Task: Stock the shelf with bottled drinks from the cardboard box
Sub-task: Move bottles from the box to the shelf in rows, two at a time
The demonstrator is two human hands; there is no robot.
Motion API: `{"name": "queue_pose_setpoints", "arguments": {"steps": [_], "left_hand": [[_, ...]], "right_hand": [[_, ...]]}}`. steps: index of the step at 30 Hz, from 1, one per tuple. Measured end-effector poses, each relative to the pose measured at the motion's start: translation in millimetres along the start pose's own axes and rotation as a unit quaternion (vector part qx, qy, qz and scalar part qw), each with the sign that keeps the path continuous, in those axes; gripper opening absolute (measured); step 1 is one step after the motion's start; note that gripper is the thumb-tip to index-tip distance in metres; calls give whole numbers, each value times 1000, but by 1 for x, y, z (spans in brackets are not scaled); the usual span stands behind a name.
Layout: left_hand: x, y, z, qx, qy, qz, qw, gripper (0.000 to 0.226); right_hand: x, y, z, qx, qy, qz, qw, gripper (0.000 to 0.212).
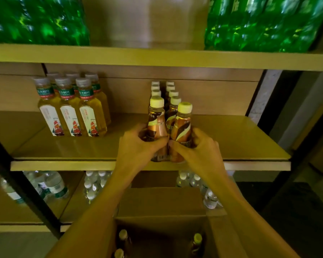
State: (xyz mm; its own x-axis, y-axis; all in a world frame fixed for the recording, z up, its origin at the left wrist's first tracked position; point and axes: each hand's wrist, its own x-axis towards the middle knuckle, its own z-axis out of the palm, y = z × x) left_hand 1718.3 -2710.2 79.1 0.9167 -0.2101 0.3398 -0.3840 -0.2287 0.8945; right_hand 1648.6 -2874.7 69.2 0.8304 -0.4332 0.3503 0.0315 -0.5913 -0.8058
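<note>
Two brown coffee bottles with cream caps stand side by side at the front edge of the middle shelf (241, 146). My left hand (136, 146) grips the left coffee bottle (157, 125) and my right hand (199, 146) grips the right coffee bottle (182, 127). Behind them two rows of the same bottles (172, 94) run back to the shelf wall. The open cardboard box (162, 207) is below my arms, with a few bottle tops (197, 239) showing inside it.
Several yellow tea bottles (71, 108) stand on the left of the middle shelf. Green shrink-wrapped packs (259, 23) fill the top shelf. Clear water bottles (54, 185) sit on the lower shelf. A black diagonal frame bar (17, 177) crosses at the left.
</note>
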Motion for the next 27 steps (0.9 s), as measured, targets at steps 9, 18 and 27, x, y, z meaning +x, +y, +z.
{"name": "queue_pose_setpoints", "arguments": {"steps": [9, 18, 27], "left_hand": [[28, -33, 19, 26, -4, 4, 1000, 39], [23, -51, 33, 27, 29, 27, 999, 50], [19, -63, 26, 46, -37, 4, 998, 62]], "right_hand": [[29, 23, 18, -12, -44, 30, 999, 34], [31, 34, 30, -4, -27, 40, 999, 66], [21, 44, 19, 18, -101, 76, 992, 82]]}}
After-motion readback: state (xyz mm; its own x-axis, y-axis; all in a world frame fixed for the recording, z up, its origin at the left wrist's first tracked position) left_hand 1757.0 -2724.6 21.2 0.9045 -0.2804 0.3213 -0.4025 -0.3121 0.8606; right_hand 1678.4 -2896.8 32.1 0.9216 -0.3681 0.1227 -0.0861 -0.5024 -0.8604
